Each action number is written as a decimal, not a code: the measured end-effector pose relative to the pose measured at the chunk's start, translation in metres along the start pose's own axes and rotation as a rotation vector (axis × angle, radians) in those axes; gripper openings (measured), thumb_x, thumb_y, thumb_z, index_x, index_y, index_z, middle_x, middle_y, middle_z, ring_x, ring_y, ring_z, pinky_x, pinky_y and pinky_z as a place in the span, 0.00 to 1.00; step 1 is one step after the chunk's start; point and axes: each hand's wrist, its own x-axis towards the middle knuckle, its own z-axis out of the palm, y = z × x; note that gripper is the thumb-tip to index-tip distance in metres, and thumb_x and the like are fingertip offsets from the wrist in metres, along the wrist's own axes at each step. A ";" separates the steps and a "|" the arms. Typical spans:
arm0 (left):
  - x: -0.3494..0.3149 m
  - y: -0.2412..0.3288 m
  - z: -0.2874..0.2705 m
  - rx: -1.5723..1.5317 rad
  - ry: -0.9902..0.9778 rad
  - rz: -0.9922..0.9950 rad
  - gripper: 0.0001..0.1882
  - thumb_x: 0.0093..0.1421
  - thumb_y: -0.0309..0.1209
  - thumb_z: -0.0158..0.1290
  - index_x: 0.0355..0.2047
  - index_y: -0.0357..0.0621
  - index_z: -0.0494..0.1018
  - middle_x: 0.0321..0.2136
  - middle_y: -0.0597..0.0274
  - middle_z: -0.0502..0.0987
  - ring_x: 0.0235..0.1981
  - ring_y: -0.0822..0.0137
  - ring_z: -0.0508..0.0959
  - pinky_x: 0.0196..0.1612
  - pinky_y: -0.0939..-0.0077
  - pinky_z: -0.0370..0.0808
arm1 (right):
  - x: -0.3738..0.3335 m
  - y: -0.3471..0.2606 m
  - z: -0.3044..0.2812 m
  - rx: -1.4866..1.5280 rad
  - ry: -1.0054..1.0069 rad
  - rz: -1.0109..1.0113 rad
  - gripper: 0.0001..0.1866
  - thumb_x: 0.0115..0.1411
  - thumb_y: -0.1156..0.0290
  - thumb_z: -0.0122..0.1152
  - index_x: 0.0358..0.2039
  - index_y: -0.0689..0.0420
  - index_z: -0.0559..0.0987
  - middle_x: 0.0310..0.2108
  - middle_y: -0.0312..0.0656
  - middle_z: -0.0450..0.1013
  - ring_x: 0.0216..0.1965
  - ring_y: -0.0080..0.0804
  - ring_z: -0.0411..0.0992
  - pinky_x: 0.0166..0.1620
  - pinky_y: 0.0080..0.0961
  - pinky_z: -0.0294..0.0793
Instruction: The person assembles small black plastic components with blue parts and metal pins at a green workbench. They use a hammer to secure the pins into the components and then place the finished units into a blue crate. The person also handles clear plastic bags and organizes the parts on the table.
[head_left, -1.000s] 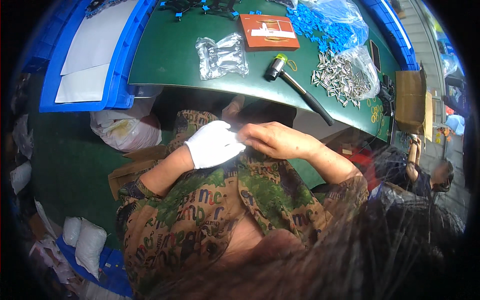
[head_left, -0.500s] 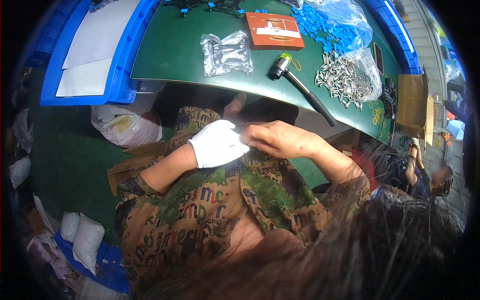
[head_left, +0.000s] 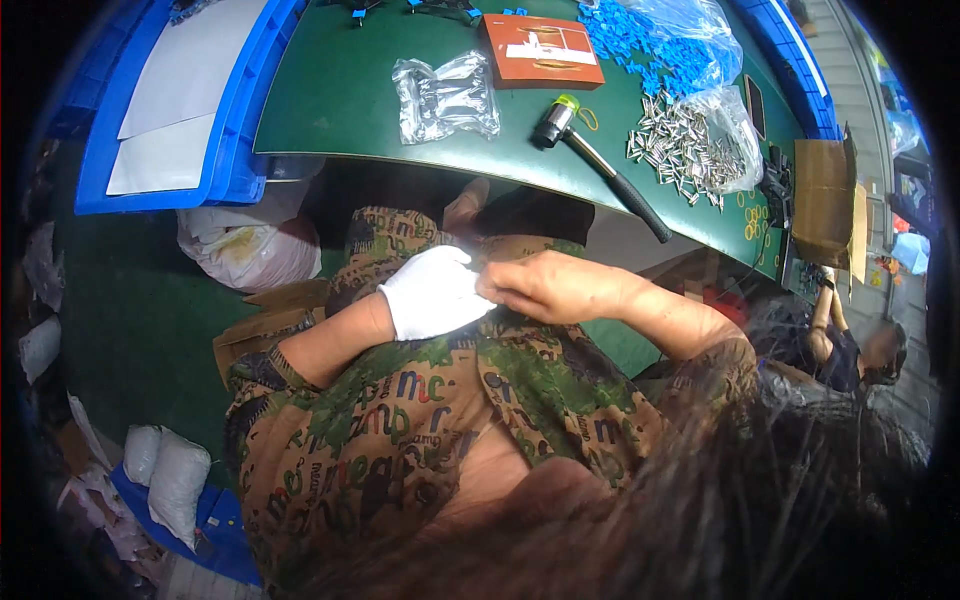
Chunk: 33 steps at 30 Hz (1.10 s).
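Observation:
My left hand [head_left: 432, 293] wears a white glove and is held above my lap, its fingers bent and close together. My bare right hand [head_left: 545, 285] meets it at the fingertips, with thumb and forefinger pinched against the glove's finger end. Whatever lies between the two hands is too small or hidden to make out. Both hands are off the green table [head_left: 340, 110], just in front of its near edge. On the table, nearest my right hand, a hammer [head_left: 607, 165] with a black grip lies with its handle over the edge.
On the table are a clear-wrapped black part [head_left: 447, 100], an orange box [head_left: 545, 70], blue plastic pieces [head_left: 640, 50], metal pins [head_left: 680, 150] and yellow rings [head_left: 752, 218]. A blue crate [head_left: 230, 150] stands left, a cardboard box [head_left: 822, 205] right. Another person [head_left: 845, 350] is at far right.
My hands stay together at nearly the same spot; the right fingers have shifted slightly against the glove. The whole view has moved a little, and the table things appear slightly higher and further left.

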 end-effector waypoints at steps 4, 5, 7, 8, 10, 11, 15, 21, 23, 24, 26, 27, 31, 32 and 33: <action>-0.001 -0.001 0.001 -0.067 -0.066 -0.161 0.13 0.64 0.41 0.56 0.28 0.47 0.79 0.25 0.56 0.80 0.31 0.50 0.79 0.37 0.55 0.75 | 0.011 0.019 -0.002 0.066 0.066 -0.170 0.11 0.73 0.66 0.57 0.52 0.53 0.71 0.33 0.44 0.77 0.35 0.45 0.79 0.38 0.40 0.77; 0.002 0.001 -0.004 -0.054 -0.092 -0.188 0.13 0.64 0.41 0.56 0.29 0.45 0.79 0.26 0.54 0.80 0.32 0.49 0.79 0.38 0.54 0.75 | 0.011 0.020 -0.011 0.402 -0.123 0.225 0.14 0.72 0.67 0.60 0.53 0.53 0.70 0.30 0.34 0.74 0.30 0.27 0.75 0.32 0.28 0.74; 0.010 0.010 -0.025 -0.154 -0.252 -0.273 0.13 0.67 0.39 0.55 0.38 0.43 0.81 0.34 0.53 0.81 0.35 0.51 0.81 0.42 0.58 0.77 | 0.012 0.057 0.003 0.816 -0.163 0.227 0.16 0.71 0.67 0.64 0.54 0.51 0.69 0.28 0.28 0.71 0.24 0.14 0.66 0.25 0.18 0.65; 0.013 0.010 -0.033 -0.196 -0.323 -0.313 0.13 0.68 0.38 0.55 0.42 0.41 0.82 0.38 0.52 0.82 0.36 0.52 0.82 0.44 0.59 0.78 | 0.013 0.064 0.005 0.913 -0.178 0.262 0.17 0.70 0.66 0.65 0.54 0.50 0.70 0.28 0.28 0.71 0.22 0.13 0.64 0.23 0.17 0.62; -0.006 0.005 -0.026 -0.783 -0.195 -0.660 0.15 0.69 0.42 0.56 0.39 0.45 0.84 0.21 0.62 0.79 0.21 0.70 0.76 0.29 0.72 0.74 | 0.020 0.048 0.012 0.896 -0.210 0.307 0.19 0.68 0.69 0.67 0.55 0.52 0.69 0.31 0.28 0.71 0.23 0.12 0.64 0.23 0.13 0.62; -0.009 0.002 -0.028 -0.685 -0.256 -0.672 0.15 0.69 0.42 0.56 0.40 0.45 0.85 0.22 0.62 0.80 0.21 0.71 0.77 0.29 0.73 0.75 | 0.021 0.044 0.014 0.835 -0.165 0.270 0.21 0.68 0.67 0.68 0.56 0.52 0.69 0.32 0.29 0.72 0.24 0.14 0.65 0.25 0.14 0.64; 0.005 0.004 -0.063 -0.558 -0.272 -0.654 0.16 0.69 0.40 0.58 0.35 0.40 0.86 0.26 0.62 0.82 0.23 0.74 0.80 0.30 0.74 0.76 | 0.010 0.015 -0.006 0.272 0.183 0.091 0.21 0.65 0.59 0.71 0.52 0.56 0.76 0.39 0.35 0.78 0.39 0.24 0.74 0.43 0.28 0.76; -0.025 -0.035 -0.074 -1.237 0.081 -0.519 0.29 0.62 0.23 0.61 0.63 0.33 0.68 0.42 0.53 0.81 0.43 0.65 0.82 0.52 0.72 0.76 | -0.061 0.039 -0.088 -0.688 0.860 0.170 0.09 0.65 0.71 0.65 0.44 0.58 0.83 0.38 0.48 0.79 0.41 0.49 0.79 0.44 0.39 0.78; -0.017 -0.031 -0.079 -1.171 0.107 -0.587 0.24 0.67 0.24 0.57 0.61 0.29 0.69 0.40 0.57 0.81 0.43 0.68 0.81 0.51 0.74 0.76 | -0.084 0.062 -0.104 -0.750 0.914 0.281 0.11 0.65 0.72 0.64 0.47 0.58 0.83 0.38 0.47 0.79 0.40 0.49 0.78 0.45 0.40 0.78; -0.015 -0.030 -0.078 -1.092 0.110 -0.676 0.22 0.69 0.25 0.55 0.61 0.28 0.70 0.39 0.59 0.81 0.42 0.70 0.80 0.50 0.75 0.76 | -0.089 0.067 -0.109 -0.785 0.901 0.342 0.12 0.65 0.72 0.64 0.48 0.57 0.83 0.38 0.47 0.78 0.41 0.49 0.78 0.45 0.40 0.78; -0.009 -0.032 -0.063 -1.121 0.152 -0.615 0.19 0.73 0.27 0.51 0.59 0.27 0.72 0.38 0.63 0.81 0.40 0.74 0.79 0.48 0.77 0.75 | -0.091 0.076 -0.115 -0.895 0.847 0.332 0.12 0.65 0.71 0.63 0.49 0.55 0.83 0.40 0.45 0.77 0.43 0.48 0.77 0.47 0.39 0.77; -0.004 -0.029 -0.054 -1.101 0.167 -0.609 0.18 0.74 0.29 0.50 0.58 0.28 0.73 0.38 0.64 0.80 0.39 0.75 0.78 0.47 0.78 0.74 | -0.091 0.078 -0.115 -0.950 0.815 0.326 0.13 0.65 0.70 0.63 0.49 0.54 0.83 0.41 0.45 0.77 0.44 0.47 0.77 0.48 0.39 0.76; 0.012 -0.014 -0.032 -1.172 0.199 -0.655 0.17 0.74 0.29 0.49 0.59 0.33 0.73 0.33 0.67 0.78 0.35 0.77 0.75 0.45 0.79 0.73 | -0.088 0.077 -0.114 -1.013 0.717 0.380 0.13 0.65 0.68 0.63 0.49 0.51 0.83 0.42 0.43 0.75 0.47 0.45 0.75 0.51 0.40 0.73; 0.013 -0.017 -0.026 -1.187 0.188 -0.668 0.17 0.74 0.29 0.48 0.59 0.33 0.73 0.33 0.67 0.78 0.36 0.76 0.75 0.45 0.79 0.73 | -0.089 0.079 -0.115 -0.990 0.714 0.396 0.12 0.65 0.68 0.63 0.49 0.51 0.83 0.42 0.43 0.75 0.48 0.45 0.74 0.51 0.40 0.72; 0.013 -0.019 -0.021 -1.195 0.191 -0.659 0.17 0.74 0.29 0.49 0.58 0.33 0.74 0.33 0.67 0.78 0.36 0.77 0.75 0.45 0.79 0.73 | -0.091 0.081 -0.114 -0.966 0.713 0.415 0.12 0.65 0.68 0.63 0.49 0.51 0.83 0.42 0.43 0.74 0.48 0.45 0.74 0.52 0.40 0.71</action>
